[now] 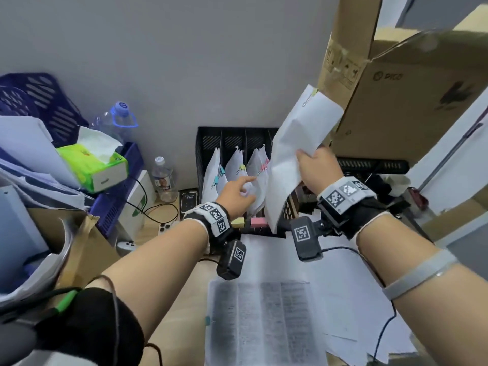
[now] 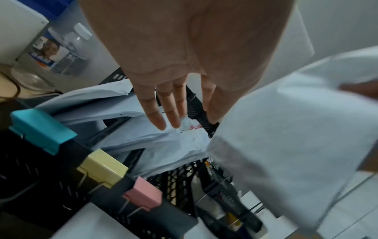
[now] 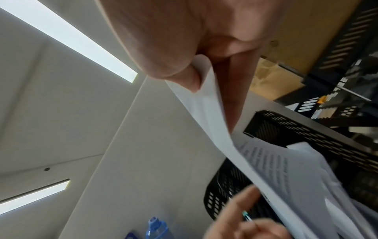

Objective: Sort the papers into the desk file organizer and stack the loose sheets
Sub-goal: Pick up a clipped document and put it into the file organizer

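The black mesh file organizer (image 1: 208,138) stands against the wall, and its slots hold clipped paper bundles (image 1: 233,165). My left hand (image 1: 241,190) reaches into it with straight fingers (image 2: 169,111) that touch the pink-clipped bundle (image 2: 184,139). Teal (image 2: 40,129), yellow (image 2: 102,166) and pink (image 2: 143,195) binder clips sit on the organizer's front rim. Above the organizer's right end, my right hand (image 1: 313,159) grips a white bundle (image 1: 298,138) with a yellow clip (image 1: 314,92) at its top; thumb and fingers pinch that bundle (image 3: 208,100). Loose printed sheets (image 1: 277,299) lie on the desk under my arms.
A large cardboard box (image 1: 412,101) looms close on the right, above a second black tray (image 1: 375,165). On the left are a green tissue box (image 1: 95,165), two water bottles (image 1: 163,178), blue baskets (image 1: 39,101) and paper piles. Cables and a small device (image 1: 188,203) lie by the organizer.
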